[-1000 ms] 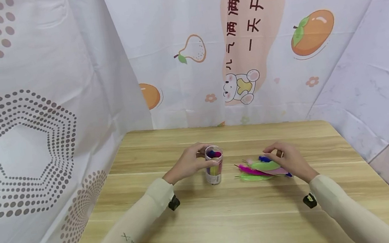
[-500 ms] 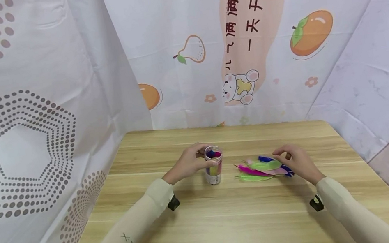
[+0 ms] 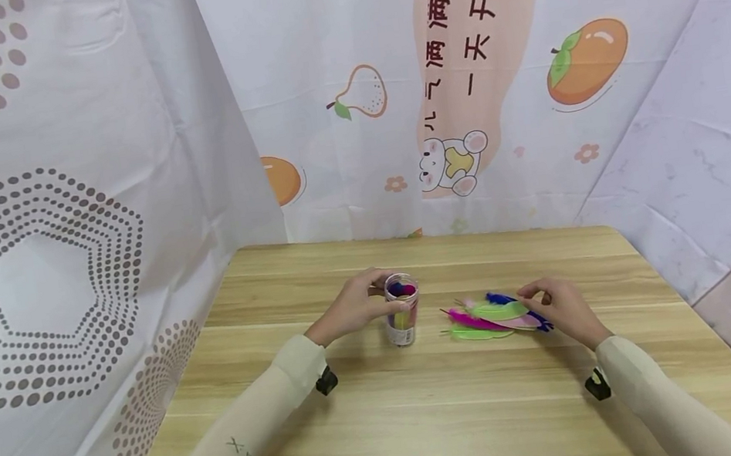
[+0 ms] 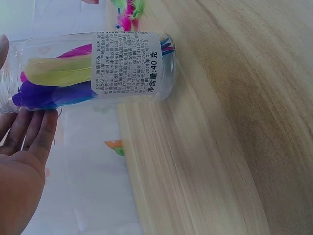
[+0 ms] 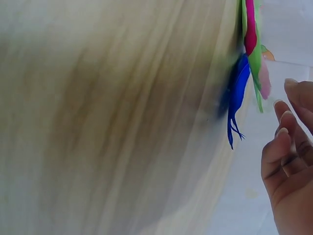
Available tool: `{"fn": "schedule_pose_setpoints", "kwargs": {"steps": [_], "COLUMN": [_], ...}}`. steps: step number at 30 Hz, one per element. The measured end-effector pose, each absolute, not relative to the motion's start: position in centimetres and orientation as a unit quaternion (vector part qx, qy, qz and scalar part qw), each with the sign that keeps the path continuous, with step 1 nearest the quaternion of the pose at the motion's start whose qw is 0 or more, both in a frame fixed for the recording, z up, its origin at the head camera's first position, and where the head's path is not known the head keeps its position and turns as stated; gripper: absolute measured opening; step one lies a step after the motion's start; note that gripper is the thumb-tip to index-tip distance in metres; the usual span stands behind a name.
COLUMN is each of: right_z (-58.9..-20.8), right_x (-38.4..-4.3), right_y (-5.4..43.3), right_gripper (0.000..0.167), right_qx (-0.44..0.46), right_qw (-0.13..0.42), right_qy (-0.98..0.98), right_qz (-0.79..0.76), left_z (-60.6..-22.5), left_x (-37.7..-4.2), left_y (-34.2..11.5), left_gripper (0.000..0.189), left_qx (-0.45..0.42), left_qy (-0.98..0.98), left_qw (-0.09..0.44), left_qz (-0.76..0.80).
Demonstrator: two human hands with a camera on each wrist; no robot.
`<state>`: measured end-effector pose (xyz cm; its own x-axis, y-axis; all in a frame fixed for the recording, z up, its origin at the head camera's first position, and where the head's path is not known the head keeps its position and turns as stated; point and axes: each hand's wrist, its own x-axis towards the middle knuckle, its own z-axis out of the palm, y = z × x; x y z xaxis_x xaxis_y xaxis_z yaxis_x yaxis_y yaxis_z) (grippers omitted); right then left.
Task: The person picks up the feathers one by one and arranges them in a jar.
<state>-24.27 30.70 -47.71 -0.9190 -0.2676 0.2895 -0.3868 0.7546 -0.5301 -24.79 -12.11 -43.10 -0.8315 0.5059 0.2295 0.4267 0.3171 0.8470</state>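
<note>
My left hand grips a clear plastic jar near its mouth, thumb on the near side. The jar stands upright on the wooden table, uncapped, with yellow, purple and pink feathers inside and a printed white label. To its right lies a loose pile of feathers in magenta, light green, pale pink and blue. Above the pile's right end, my right hand hovers with loosely bent fingers, thumb and fingertips apart and nothing between them. A blue feather sits close to those fingertips in the right wrist view.
The pale wooden table reaches back to a printed white curtain. Another curtain with dot patterns hangs on the left, and a marbled sheet on the right. Small black cameras sit at both wrists.
My right hand has shifted right, from over the middle of the feather pile to its right end, uncovering more of the blue feathers. My left hand and the jar have stayed in place.
</note>
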Motion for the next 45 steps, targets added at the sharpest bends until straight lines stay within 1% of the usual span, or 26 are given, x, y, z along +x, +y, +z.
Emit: {"fn": "schedule_pose_setpoints", "kwargs": {"steps": [4, 9, 12, 28, 32, 39, 43, 45], "right_z": [-47.8, -47.9, -48.1, -49.3, -49.5, -49.5, -49.6, -49.6], "right_x": [-24.2, -24.2, -24.3, -24.7, -24.7, -24.6, -24.6, -24.6], "right_y": [30.6, 30.6, 30.6, 30.8, 30.9, 30.9, 30.9, 30.9], "right_gripper": [0.018, 0.027, 0.030, 0.028, 0.025, 0.004, 0.008, 0.004], "right_qx": [0.172, 0.160, 0.161, 0.204, 0.206, 0.202, 0.200, 0.198], "right_qw": [0.079, 0.037, 0.025, 0.048, 0.053, 0.048, 0.047, 0.045], "right_qy": [-0.933, -0.936, -0.937, -0.946, -0.948, -0.949, -0.948, -0.948], "right_qz": [0.307, 0.312, 0.310, 0.248, 0.238, 0.238, 0.243, 0.246], "left_z": [-43.1, -43.1, -43.1, -43.2, -43.2, -43.3, -43.3, -43.3], "left_x": [-24.8, -24.8, -24.8, -24.9, -24.9, -25.0, -25.0, -25.0], "left_y": [-12.1, -12.1, -12.1, -12.1, -12.1, -12.1, -12.1, -12.1], "left_gripper": [0.058, 0.059, 0.059, 0.059, 0.059, 0.060, 0.059, 0.059], "left_qx": [0.288, 0.284, 0.282, 0.290, 0.288, 0.288, 0.288, 0.286], "left_qy": [0.812, 0.815, 0.815, 0.812, 0.813, 0.812, 0.810, 0.810], "left_qw": [0.037, 0.037, 0.039, 0.036, 0.037, 0.037, 0.038, 0.039], "left_qz": [0.507, 0.503, 0.504, 0.505, 0.504, 0.507, 0.510, 0.511]}}
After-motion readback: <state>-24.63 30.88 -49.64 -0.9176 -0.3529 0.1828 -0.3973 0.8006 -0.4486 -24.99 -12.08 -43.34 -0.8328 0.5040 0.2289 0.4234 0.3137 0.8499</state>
